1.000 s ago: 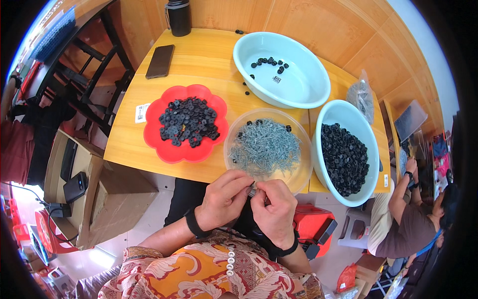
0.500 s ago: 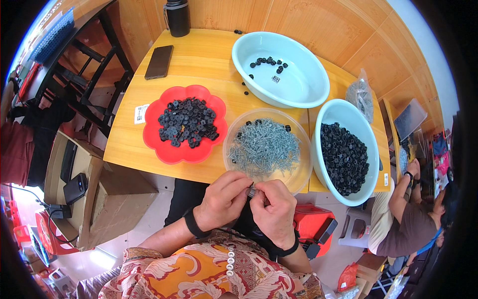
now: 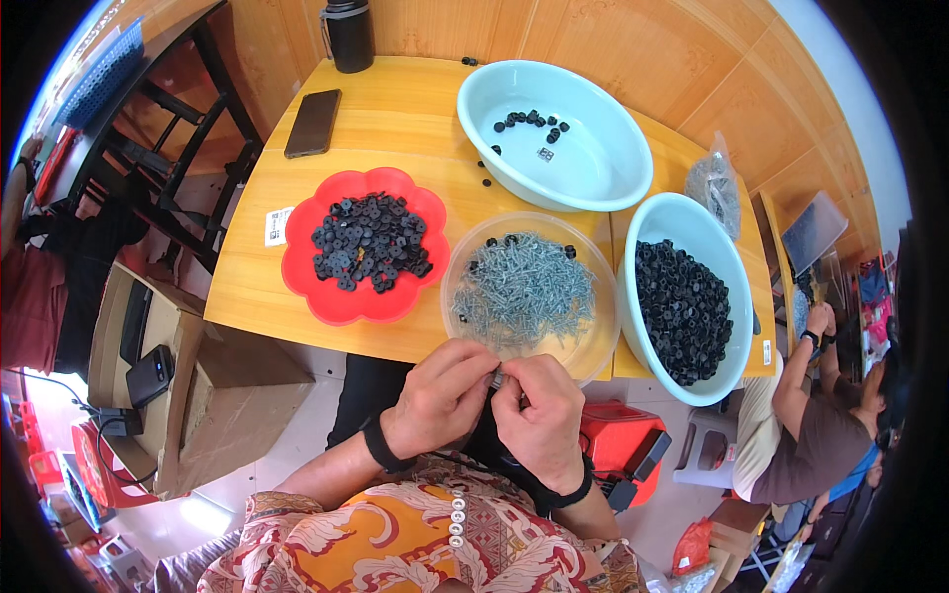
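Note:
My left hand [image 3: 438,397] and my right hand [image 3: 540,419] meet at the table's near edge, fingertips pinched together. A small greyish bit shows between them, mostly covered, and I cannot make out its kind. Just beyond the fingers stands a clear round tub [image 3: 458,334] of silver screws [image 3: 524,289], with a few black pieces among them. To its left lies a red scalloped dish [image 3: 306,295] heaped with flat black pieces with holes [image 3: 368,237]. On the right, a pale blue basin [image 3: 733,245] holds many small black round parts [image 3: 682,311].
A second pale blue basin [image 3: 583,99] at the back holds several black parts. A phone [image 3: 312,124], a dark bottle [image 3: 349,38] and a clear bag [image 3: 714,188] stand or lie around the table. Left is a cardboard box [image 3: 232,395]; another person [image 3: 816,435] sits at right.
Both hands stay pinched together at nearly the same place. My right fingers have shifted slightly over the small piece. The whole view has moved a touch.

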A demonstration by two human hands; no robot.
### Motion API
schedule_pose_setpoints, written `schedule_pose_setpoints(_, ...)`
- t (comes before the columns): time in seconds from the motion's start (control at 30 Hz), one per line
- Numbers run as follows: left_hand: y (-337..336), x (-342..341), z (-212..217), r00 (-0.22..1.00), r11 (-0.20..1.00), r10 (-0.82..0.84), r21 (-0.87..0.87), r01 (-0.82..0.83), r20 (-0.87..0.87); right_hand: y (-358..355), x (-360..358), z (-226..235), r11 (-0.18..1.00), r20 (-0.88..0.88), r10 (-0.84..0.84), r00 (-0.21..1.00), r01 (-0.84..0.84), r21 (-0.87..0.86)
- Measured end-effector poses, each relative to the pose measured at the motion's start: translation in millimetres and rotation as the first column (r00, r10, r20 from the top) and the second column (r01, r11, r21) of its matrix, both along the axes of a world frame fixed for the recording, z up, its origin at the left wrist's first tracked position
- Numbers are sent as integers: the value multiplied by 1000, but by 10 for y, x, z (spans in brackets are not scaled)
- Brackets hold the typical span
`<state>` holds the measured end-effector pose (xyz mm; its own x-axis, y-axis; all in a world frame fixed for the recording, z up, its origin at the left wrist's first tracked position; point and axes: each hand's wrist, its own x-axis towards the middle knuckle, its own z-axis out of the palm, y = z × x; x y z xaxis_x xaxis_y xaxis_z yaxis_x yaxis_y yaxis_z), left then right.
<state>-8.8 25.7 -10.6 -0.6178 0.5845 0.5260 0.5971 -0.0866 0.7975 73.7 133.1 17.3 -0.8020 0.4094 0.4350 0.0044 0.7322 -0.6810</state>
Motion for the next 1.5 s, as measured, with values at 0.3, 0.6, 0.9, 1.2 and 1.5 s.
schedule_pose_setpoints(0.3,-91,-51,1,871,978,-204,62,198,447,24,46,37,963,60,50,997,-32,-269)
schedule_pose_setpoints(0.6,-96,-68,-101,329,883,-469,428,192,820,51,107,-28,622,18,183,983,-102,-776)
schedule_pose_setpoints(0.9,-89,-121,-193,-71,760,-639,643,96,766,128,134,-69,497,5,185,983,-89,-863)
schedule_pose_setpoints(1.2,-119,-87,-177,-67,794,-596,600,95,800,34,117,-91,449,-55,166,985,-125,-885)
schedule_pose_setpoints(1.5,-99,-236,-244,-106,751,-658,660,-21,746,821,193,61,957,341,-238,909,159,242)
